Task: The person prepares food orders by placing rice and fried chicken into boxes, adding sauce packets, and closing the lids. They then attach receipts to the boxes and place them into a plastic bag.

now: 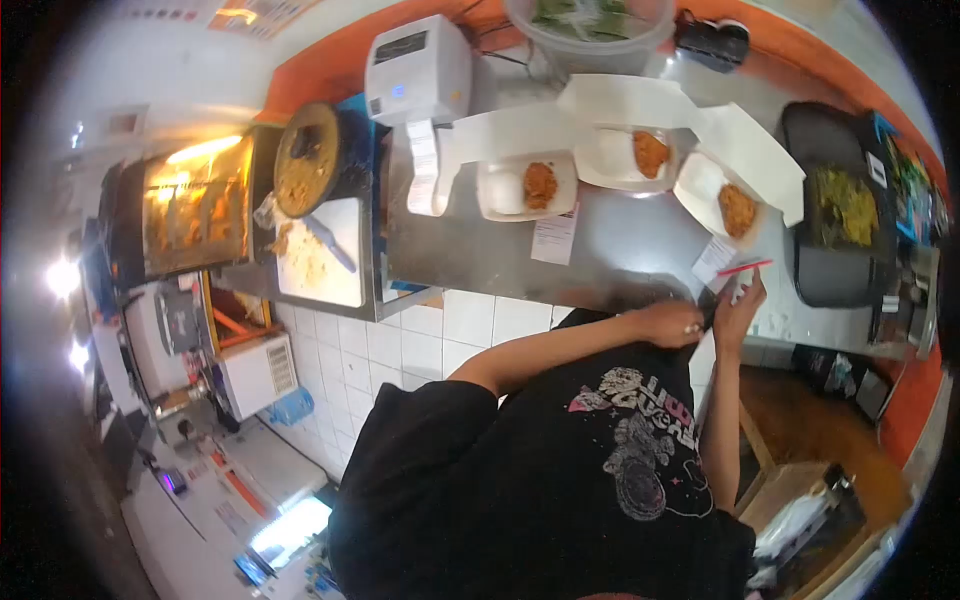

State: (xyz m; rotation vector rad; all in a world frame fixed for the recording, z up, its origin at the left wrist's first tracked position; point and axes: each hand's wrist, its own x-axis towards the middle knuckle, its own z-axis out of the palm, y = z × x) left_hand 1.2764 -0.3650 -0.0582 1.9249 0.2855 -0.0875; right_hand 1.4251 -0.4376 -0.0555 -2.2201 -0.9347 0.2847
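My right hand [738, 305] is closed, with a thin red pen [745, 268] between its fingers. The pen lies across the lower edge of a paper slip [712, 258] by the counter's front edge. Close beside it, my left hand [668, 325] has its fingers curled in front of my body; what they hold, if anything, is hidden. Beyond the hands, three open paper boxes stand in a row: a left box [485, 208], a middle box [600, 178] and a right box [690, 205]. Each contains white rice and a brown fried piece.
A label printer [420, 75] trails a paper strip. Another slip [553, 238] lies on the steel counter [450, 250]. At left are a cutting board [322, 270] with a knife [330, 243] and a lit display case [200, 210]. A black container [815, 150] stands right, a clear tub [590, 45] behind.
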